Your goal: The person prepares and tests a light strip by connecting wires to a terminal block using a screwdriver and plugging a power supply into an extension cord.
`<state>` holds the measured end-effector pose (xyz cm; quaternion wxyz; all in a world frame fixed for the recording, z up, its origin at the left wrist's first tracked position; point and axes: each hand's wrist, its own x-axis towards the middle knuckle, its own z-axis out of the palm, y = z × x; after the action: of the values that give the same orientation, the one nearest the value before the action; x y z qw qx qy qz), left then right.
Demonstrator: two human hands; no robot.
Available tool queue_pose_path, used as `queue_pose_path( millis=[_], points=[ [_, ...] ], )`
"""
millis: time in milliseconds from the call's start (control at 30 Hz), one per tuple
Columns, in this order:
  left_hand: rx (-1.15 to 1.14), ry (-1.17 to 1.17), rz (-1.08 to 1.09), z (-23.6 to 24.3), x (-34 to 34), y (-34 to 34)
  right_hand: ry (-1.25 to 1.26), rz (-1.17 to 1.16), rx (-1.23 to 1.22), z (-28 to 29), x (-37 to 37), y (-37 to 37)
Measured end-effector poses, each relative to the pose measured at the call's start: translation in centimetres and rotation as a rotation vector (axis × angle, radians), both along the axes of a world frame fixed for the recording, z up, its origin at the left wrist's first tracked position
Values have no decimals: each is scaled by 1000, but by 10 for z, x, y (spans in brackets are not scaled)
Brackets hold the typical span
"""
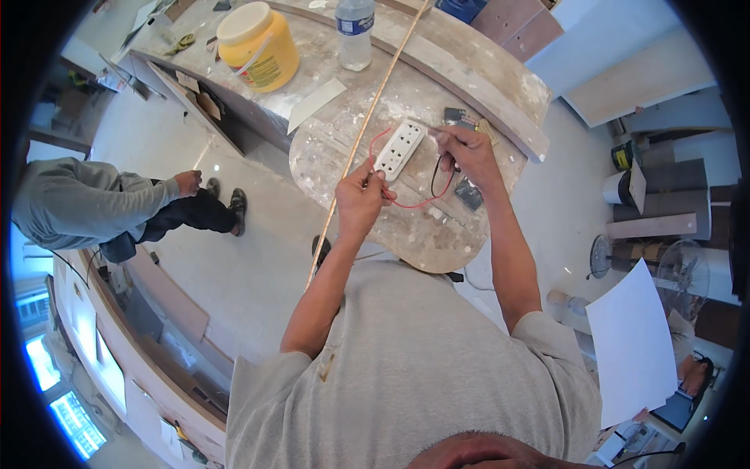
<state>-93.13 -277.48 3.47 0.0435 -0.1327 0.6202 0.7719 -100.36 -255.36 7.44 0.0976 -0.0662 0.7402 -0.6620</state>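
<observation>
A white multi-socket power strip (401, 148) is tilted over the rounded end of the worn work table. My left hand (360, 205) is closed with its fingertips at the near end of the strip, pinching it. A thin red wire (414, 205) loops from beside those fingers toward my right hand, and another red stretch shows along the strip's left side. My right hand (469, 156) is closed near the strip's far end, its fingertips pinched on something too small to make out. A black wire (433, 178) hangs below its fingers.
A long thin wooden strip (367, 117) crosses the table left of my hands. Beyond stand a yellow tub (262, 51) and a water bottle (355, 35). Dark small packets (469, 194) lie by my right wrist. A person in grey (94, 199) stands at left; a fan (681, 270) is at right.
</observation>
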Motion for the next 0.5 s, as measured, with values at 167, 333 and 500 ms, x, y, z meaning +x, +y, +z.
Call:
queue_pose_path(
  millis=[167,333,500],
  points=[
    [-236,86,-30,29,-11,-14,94,-183,251,1,-22,-12],
    [-547,143,59,38,-43,-17,112,-202,232,-3,-30,-7],
    [-595,231,137,39,-72,-7,162,-194,289,-8,-28,-7]
  ],
)
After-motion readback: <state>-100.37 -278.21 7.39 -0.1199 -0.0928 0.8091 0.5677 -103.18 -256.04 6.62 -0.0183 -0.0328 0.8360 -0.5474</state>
